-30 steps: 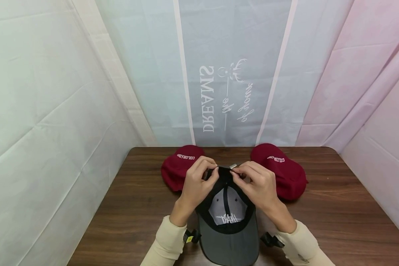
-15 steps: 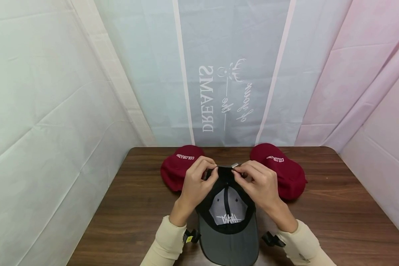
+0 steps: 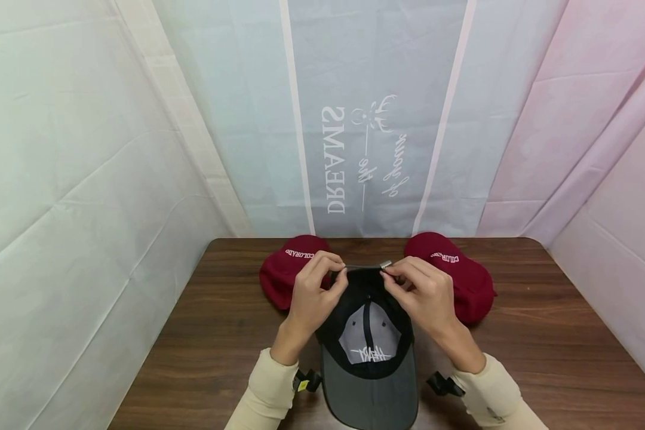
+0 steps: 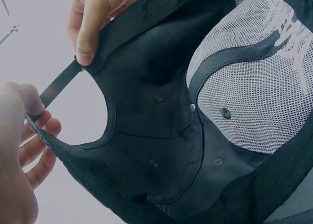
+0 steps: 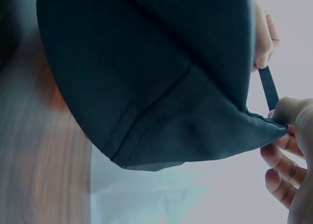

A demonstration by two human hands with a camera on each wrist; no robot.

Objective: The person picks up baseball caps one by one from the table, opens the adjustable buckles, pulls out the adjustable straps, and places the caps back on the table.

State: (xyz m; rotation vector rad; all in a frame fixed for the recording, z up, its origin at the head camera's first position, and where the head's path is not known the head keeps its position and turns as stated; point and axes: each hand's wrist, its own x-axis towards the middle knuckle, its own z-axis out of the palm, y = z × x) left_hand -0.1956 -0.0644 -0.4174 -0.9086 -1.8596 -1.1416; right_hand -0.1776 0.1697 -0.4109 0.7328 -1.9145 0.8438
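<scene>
A dark baseball cap (image 3: 371, 397) is held with its inside toward the head camera and its brim down. Light grey mesh panel (image 4: 244, 77) and reversed white lettering show within. My left hand (image 3: 313, 292) pinches one end of the narrow back strap (image 4: 59, 83) between thumb and fingers. At the other end my right hand (image 3: 421, 292) pinches the cap's back edge beside a small metal buckle (image 3: 385, 264). The strap spans the gap between both hands, over the cap's rear opening. In the right wrist view the cap's dark outer crown (image 5: 161, 87) fills much of the frame.
Two dark red caps with white lettering lie on the wooden table (image 3: 204, 334), the left red cap (image 3: 279, 275) and the right red cap (image 3: 467, 286), behind the hands. A printed cloth backdrop (image 3: 376, 60) hangs past the table's far edge.
My hands have drawn slightly apart. The buckle and right hand shifted right, and a longer stretch of strap shows between them. The red caps stay where they were.
</scene>
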